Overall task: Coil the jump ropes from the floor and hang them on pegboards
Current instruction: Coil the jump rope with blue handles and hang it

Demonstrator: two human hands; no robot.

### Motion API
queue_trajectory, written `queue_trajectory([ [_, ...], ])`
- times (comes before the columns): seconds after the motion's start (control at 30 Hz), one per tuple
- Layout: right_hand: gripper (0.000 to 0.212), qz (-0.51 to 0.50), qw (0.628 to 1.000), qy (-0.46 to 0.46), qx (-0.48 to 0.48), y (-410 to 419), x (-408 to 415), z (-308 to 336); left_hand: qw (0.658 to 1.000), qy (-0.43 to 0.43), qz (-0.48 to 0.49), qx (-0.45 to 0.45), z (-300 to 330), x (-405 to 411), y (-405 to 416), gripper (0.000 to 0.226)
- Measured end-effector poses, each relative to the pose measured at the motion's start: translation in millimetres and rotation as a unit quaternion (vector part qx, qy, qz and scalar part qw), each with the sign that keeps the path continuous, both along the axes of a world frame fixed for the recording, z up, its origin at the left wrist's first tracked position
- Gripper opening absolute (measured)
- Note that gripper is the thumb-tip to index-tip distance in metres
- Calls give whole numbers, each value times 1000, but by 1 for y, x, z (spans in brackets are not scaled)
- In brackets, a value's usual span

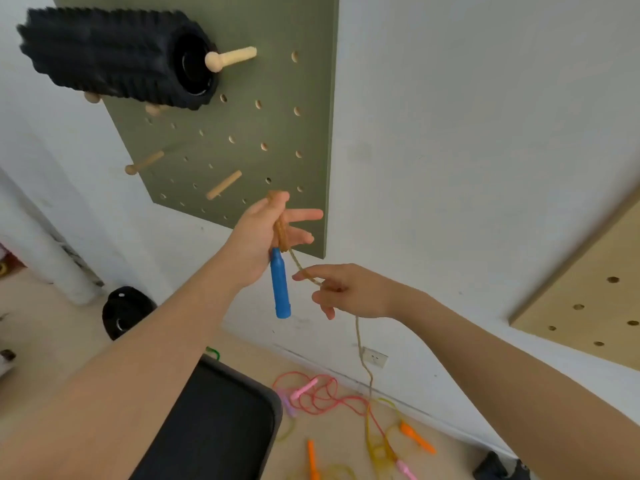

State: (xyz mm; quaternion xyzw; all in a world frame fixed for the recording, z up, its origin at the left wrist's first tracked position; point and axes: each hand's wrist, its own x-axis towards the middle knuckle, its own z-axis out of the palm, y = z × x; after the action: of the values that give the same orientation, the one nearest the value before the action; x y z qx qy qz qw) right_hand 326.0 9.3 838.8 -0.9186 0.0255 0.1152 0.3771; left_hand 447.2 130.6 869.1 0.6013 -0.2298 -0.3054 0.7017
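Two hands are raised before one green pegboard (242, 140). The left hand (266, 233) is wrapped by a few turns of a tan rope (281, 230), held between thumb and palm with the fingers stretched out; one blue handle (280, 284) hangs from it. The same rope is pinched lower down by the right hand (341, 292) between thumb and forefinger, and from there it is let down to the floor (346, 455). On the green pegboard six wooden pegs can be counted, one of them at top (230, 58), and one black ridged roller (114, 57) is carried on them. A second, tan pegboard (588, 296) is seen at far right. On the floor near the wall one pink rope (322, 396) and one yellow rope with orange handles (417, 436) are left loose, beside one black tray (214, 424).
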Motion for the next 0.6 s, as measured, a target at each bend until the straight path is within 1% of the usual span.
queue_trajectory([
  [0.07,22,28,1000,8,6,15,11,18,999,-22,10,44,-6,21,13,39],
  [0.13,12,22,999,-8,42,25,22,40,995,-48,-6,82,-10,36,22,39],
  [0.17,11,7,998,-30,61,29,28,50,992,-67,-23,104,-10,40,27,38],
  [0.23,16,-47,990,-97,91,33,40,66,982,-104,-85,131,-4,41,37,38],
  [0.27,20,-85,981,-138,105,34,45,70,977,-110,-128,129,0,38,41,45],
  [0.33,22,-148,957,-206,144,36,55,72,970,-88,-206,92,9,34,46,63],
  [0.37,20,-161,946,-226,171,37,60,70,970,-64,-228,57,13,35,47,65],
  [0.4,18,-171,934,-238,205,37,64,66,970,-39,-241,18,15,38,48,62],
  [0.47,15,-207,912,-245,256,37,71,56,966,-3,-253,-53,17,45,51,47],
  [0.53,17,-239,909,-239,244,36,75,46,958,34,-261,-113,19,51,55,35],
  [0.6,20,-241,920,-218,218,39,74,33,953,93,-236,-166,21,51,55,35],
])
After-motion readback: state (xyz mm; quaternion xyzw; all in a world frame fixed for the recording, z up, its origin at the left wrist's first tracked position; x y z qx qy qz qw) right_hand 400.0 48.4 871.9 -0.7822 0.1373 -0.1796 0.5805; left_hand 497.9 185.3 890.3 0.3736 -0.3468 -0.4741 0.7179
